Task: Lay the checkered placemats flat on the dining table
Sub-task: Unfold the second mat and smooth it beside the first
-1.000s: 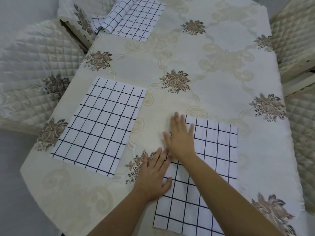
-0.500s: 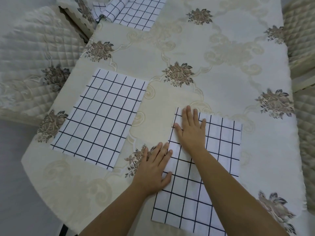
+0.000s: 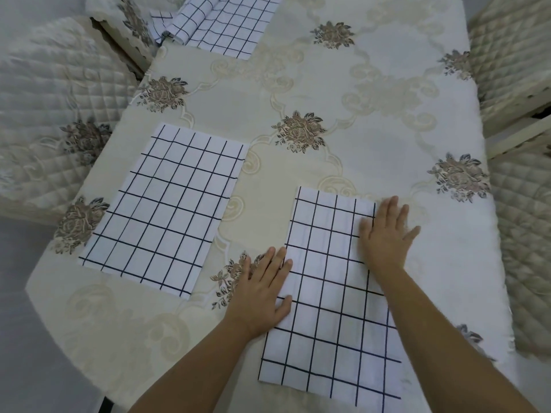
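Head view: left hand (image 3: 261, 295), right hand (image 3: 387, 236) flat on placemat (image 3: 328, 317) (opposite edges), fingers straight, gripping nothing

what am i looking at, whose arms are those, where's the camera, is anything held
There is no machine: a person wears a camera on the head, looking forward and down, so the arms are theirs. The left hand and right hand lie flat, fingers straight, on the near checkered placemat, one at each side edge; neither has a grip on anything. A second placemat lies flat to its left, and a third placemat sits partly rolled at the far edge. All rest on a floral-clothed table, with quilted chairs around it.
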Demonstrator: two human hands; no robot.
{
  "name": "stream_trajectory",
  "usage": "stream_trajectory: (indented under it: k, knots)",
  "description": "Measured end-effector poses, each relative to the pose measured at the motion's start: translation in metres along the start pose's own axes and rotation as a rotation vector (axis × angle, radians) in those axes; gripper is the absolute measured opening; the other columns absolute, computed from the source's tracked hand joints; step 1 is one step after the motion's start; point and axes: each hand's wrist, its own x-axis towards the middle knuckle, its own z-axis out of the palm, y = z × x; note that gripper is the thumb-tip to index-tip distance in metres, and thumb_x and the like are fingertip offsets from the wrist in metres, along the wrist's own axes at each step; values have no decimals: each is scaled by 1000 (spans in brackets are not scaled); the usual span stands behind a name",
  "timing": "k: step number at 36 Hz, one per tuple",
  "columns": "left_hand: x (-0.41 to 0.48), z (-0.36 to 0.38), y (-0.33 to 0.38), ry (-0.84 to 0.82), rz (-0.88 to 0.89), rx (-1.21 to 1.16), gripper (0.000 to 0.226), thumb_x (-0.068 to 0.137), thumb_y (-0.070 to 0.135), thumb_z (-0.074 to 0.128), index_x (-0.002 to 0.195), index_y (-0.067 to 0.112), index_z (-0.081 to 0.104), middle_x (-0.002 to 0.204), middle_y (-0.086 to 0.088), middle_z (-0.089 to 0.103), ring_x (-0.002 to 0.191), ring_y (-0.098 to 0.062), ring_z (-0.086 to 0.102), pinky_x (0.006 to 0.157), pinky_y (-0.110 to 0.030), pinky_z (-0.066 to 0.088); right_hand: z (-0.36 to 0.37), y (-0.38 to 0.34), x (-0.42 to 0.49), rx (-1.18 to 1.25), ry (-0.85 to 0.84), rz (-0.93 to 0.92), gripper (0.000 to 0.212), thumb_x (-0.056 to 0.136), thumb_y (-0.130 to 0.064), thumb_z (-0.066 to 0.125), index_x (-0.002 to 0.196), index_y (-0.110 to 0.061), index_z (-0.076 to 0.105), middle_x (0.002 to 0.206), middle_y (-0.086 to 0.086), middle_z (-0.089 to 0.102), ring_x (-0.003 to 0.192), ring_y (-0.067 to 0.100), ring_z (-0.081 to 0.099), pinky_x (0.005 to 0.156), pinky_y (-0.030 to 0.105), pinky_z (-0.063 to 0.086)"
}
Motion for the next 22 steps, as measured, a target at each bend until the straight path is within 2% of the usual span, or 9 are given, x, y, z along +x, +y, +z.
stream_trajectory:
  k: [4,9,10,13,17,22]
  knots:
    - [0,2,0,6,-13,-4,58,85,40,38,135,13,50,145,-8,43,133,-27,40,100,-60,35,20,-55,-48,79,-28,-189,63,99,-39,24,149,-12,-4,158,5,-10,146,26,-10,114,55,-2]
    - [0,2,1,-15,-37,25,60,85,37,34,136,9,45,144,-6,46,134,-25,41,101,-56,38,51,-92,-99,147,-104,-347,56,101,-34,19,144,-22,-13,147,-8,-27,143,17,-18,114,45,-9]
    - [0,2,1,-6,-34,25,58,85,35,34,135,10,47,143,-6,46,133,-24,41,101,-55,38,54,-89,-103,141,-100,-343,54,101,-33,20,143,-23,-12,148,-8,-24,144,18,-15,115,44,-9]
    - [-1,2,1,29,-17,19,53,87,31,34,134,14,51,144,-6,45,133,-25,43,101,-58,36,50,-66,-105,103,-28,-345,55,100,-34,31,148,-20,8,155,-3,-2,143,24,-5,115,50,4]
    - [-2,3,1,49,-6,19,52,87,30,35,134,14,51,144,-8,44,133,-26,42,101,-60,34,46,-25,-96,39,-43,-283,58,99,-40,22,144,-26,-11,152,-10,-19,140,16,-22,116,49,-3]
    - [-3,4,-1,36,-9,15,53,87,30,34,135,13,50,145,-8,44,133,-27,41,102,-59,33,34,15,-93,40,-16,-109,56,94,-43,8,144,-27,-12,151,-11,-20,143,15,-16,116,48,-4]
